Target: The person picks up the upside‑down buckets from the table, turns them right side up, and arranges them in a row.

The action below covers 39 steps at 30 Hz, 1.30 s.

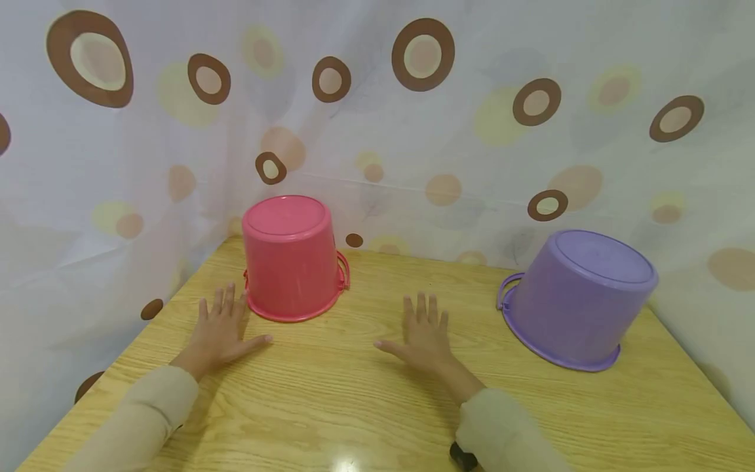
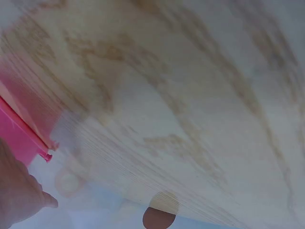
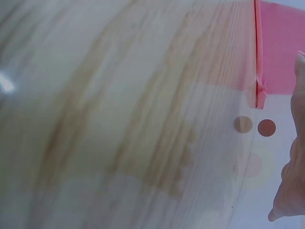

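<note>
Widely splayed, gripping nothing, with left hand at eight o'clock of upturned pink bucket, right hand at nine o'clock of upturned purple bucket.

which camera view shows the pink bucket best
The head view: the upturned pink bucket is fully inside its frame. The left wrist view has only part of it, at the left edge; the right wrist view, only part, at the upper right.

right hand: right edge | pink bucket: upper right | wood-grain tabletop
</note>
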{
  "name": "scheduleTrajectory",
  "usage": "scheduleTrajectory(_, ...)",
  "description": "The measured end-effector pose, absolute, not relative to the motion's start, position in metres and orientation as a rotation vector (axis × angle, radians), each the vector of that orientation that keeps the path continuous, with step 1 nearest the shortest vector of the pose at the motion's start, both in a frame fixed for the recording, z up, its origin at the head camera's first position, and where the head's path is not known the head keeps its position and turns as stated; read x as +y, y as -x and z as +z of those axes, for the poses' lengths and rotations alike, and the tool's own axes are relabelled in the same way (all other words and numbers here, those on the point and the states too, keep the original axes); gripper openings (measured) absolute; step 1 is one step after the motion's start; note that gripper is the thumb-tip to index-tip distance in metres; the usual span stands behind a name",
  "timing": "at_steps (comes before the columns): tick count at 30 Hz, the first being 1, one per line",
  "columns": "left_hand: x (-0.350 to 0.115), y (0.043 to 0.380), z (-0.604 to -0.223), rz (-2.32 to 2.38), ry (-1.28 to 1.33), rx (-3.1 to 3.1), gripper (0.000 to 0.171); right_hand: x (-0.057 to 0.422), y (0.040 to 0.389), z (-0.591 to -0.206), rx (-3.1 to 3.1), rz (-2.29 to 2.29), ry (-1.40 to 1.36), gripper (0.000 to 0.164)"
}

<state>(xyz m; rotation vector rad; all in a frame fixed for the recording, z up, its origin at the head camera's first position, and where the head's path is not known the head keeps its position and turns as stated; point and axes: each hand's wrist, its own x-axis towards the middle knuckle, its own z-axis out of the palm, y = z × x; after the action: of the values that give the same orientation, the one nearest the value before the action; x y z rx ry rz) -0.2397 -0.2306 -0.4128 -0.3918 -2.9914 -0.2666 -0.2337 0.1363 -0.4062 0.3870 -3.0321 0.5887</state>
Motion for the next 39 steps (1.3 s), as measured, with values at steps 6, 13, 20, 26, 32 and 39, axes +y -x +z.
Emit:
scheduleTrajectory(6, -0.234, 0.242, -0.414, -0.234, 0.420, -3.004, 0.101, 0.123, 0.239, -0.408, -3.059, 0.581, -0.416, 0.103)
scheduleTrajectory(13, -0.238, 0.247, -0.415, -0.315, 0.471, -3.046, 0.101, 0.110, 0.244, -0.409, -3.079, 0.596, -0.480, 0.101)
scheduleTrajectory(20, -0.237, 0.249, -0.419, -0.341, 0.489, -3.053, 0.098, 0.096, 0.245, -0.412, -3.143, 0.624, -0.545, 0.099)
scheduleTrajectory(26, -0.234, 0.253, -0.421, -0.331, 0.485, -3.073, 0.099, 0.084, 0.252, -0.418, -3.152, 0.649, -0.595, 0.097)
scheduleTrajectory(32, -0.234, 0.254, -0.421, -0.328, 0.478, -3.107, 0.098, 0.070, 0.254, -0.418, -3.166, 0.630, -0.662, 0.094)
scheduleTrajectory(39, -0.232, 0.254, -0.422, -0.291, 0.478, -3.093, 0.096, 0.058, 0.253, -0.416, -3.191, 0.651, -0.723, 0.092)
